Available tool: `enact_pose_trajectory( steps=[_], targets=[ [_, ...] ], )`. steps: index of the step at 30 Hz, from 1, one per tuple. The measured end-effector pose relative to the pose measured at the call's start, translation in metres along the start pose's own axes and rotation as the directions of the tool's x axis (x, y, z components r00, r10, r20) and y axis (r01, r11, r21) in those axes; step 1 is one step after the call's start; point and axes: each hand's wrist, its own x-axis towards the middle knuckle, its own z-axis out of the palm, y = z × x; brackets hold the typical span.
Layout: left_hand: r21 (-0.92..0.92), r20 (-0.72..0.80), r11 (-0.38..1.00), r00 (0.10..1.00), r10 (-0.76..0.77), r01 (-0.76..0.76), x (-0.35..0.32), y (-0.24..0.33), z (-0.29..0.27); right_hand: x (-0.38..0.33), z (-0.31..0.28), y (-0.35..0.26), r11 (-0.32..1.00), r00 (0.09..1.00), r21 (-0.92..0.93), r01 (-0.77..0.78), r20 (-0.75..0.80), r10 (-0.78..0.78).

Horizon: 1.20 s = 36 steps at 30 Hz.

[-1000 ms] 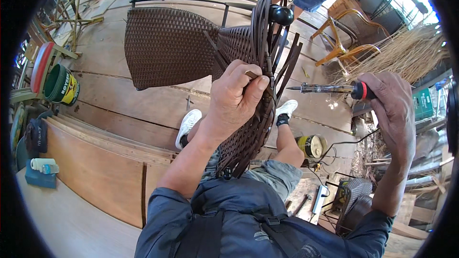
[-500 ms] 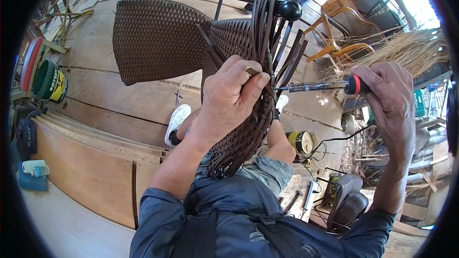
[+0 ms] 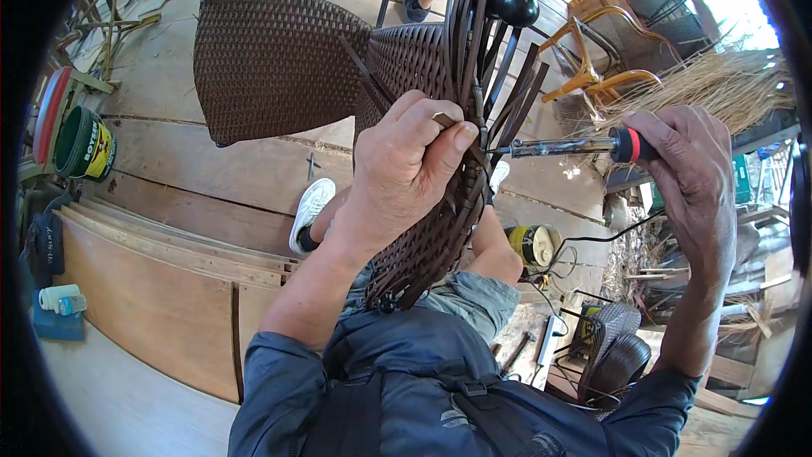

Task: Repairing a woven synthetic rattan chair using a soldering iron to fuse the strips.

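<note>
Since the earlier frames, both hands and the woven piece sit larger and nearer the middle of the view, and the tool's tip has closed in until it meets the weave beside the left thumb. At the centre, the left hand (image 3: pixel 404 171) is clamped on the edge of a dark brown wicker chair panel (image 3: pixel 423 228), fingers curled over the rim and pinching a loose strand (image 3: pixel 446 121) against it. From 3 o'clock the right hand (image 3: pixel 689 178) is wrapped tight around the red-and-black handle of a soldering iron (image 3: pixel 565 146), whose metal shaft lies level and points toward 9 o'clock, its tip touching the strands just right of the left fingertips. Loose dark strips (image 3: pixel 516 97) fan up toward 12 o'clock, where a round black knob (image 3: pixel 512 5) tops the bundle. At 10 o'clock a woven chair seat (image 3: pixel 271 68) on a black metal frame rests on the wooden plank floor (image 3: pixel 169 169). A white shoe (image 3: pixel 309 210) shows just left of the panel, with a bare knee (image 3: pixel 497 252) to its right. At 9 o'clock stands a green and yellow can (image 3: pixel 85 144). A yellow round tin (image 3: pixel 531 244) and a black cable (image 3: pixel 592 241) lie at 4 o'clock, and dry straw (image 3: pixel 702 85) heaps up at 2 o'clock.
</note>
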Motion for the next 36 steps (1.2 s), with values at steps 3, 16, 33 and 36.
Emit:
enact_pose_trajectory(
  steps=[3,16,33,36],
  targets=[
    [-0.03,0.021,1.0,1.0,-0.002,0.002,-0.003,-0.001,0.0,0.002,0.0,0.0,1.0,1.0,0.002,0.007,-0.003,-0.007],
    [-0.004,0.033,0.998,0.998,-0.059,0.059,-0.001,0.006,0.0,0.008,-0.011,0.0,0.993,0.997,-0.086,0.075,0.027,-0.073],
    [0.028,-0.001,0.999,1.0,-0.028,0.028,0.0,0.004,0.001,0.038,-0.017,0.014,0.965,0.971,-0.108,0.238,0.059,-0.233],
    [0.031,-0.004,0.999,1.0,-0.02,0.02,0.002,0.006,0.001,0.043,-0.021,0.013,0.961,0.967,-0.114,0.253,0.075,-0.245]
  ],
)
